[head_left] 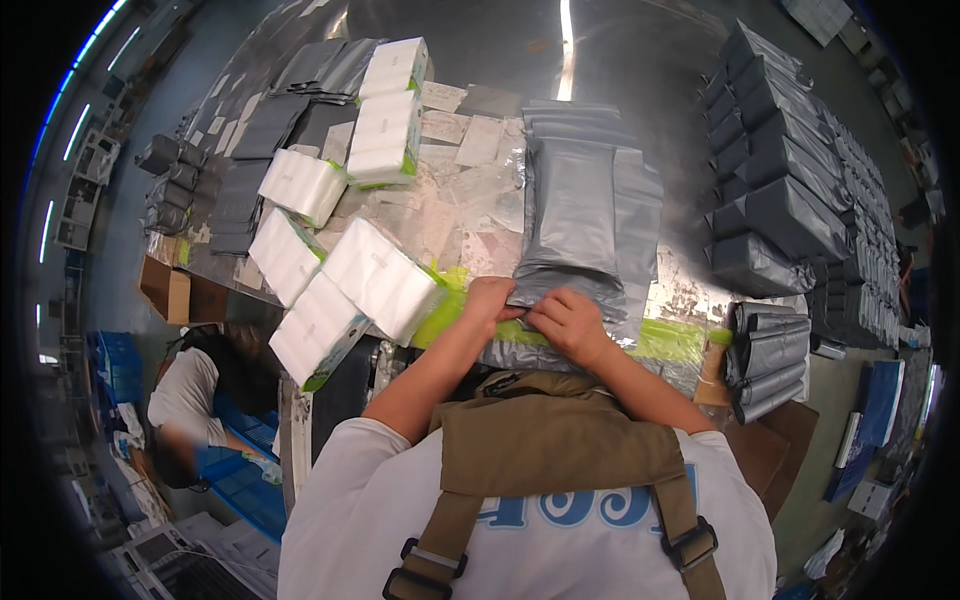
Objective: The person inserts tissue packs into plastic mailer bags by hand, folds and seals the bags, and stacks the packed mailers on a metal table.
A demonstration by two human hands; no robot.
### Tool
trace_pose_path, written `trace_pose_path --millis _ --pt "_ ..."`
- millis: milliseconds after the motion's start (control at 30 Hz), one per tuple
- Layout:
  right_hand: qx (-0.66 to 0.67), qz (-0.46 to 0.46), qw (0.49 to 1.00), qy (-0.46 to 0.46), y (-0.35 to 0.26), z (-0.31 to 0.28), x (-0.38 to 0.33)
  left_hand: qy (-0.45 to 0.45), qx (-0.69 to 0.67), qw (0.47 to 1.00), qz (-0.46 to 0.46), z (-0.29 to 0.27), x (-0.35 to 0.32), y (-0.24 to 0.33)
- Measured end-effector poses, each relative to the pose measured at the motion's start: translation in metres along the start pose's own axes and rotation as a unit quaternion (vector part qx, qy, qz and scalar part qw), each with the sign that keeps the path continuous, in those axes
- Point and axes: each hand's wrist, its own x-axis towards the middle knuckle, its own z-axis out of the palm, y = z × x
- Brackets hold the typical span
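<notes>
A grey plastic mailing bag (572,215) lies at the near edge of the table, over more flat grey bags. Both hands are at its near end. My left hand (490,305) pinches the left corner of the bag's edge. Close beside it, my right hand (568,322) has its fingers closed on the same edge. Whether anything is inside the bag, I cannot tell. To the left of my hands sit white packs of tissues (385,278) with green ends, several of them loosely grouped.
Filled grey parcels (790,150) are stacked high on the right. Rolled grey bags (768,360) lie at the near right corner. Flat grey bags (265,130) are piled at the far left. A person (185,400) bends over blue crates (245,490) at lower left.
</notes>
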Motion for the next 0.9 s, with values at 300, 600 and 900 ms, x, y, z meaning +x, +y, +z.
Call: trace_pose_path --millis 300,600,900 --pt "0.243 0.825 0.507 -0.054 -0.033 -0.214 -0.317 -0.035 0.138 0.986 0.087 -0.038 0.005 -0.006" --pt "-0.134 0.075 0.971 -0.183 0.046 -0.123 -0.093 -0.131 0.585 0.369 0.710 -0.047 -0.002 0.039" --pt "0.139 0.083 0.974 -0.160 0.090 -0.057 -0.067 -0.207 0.474 0.570 0.638 -0.049 0.024 0.040"
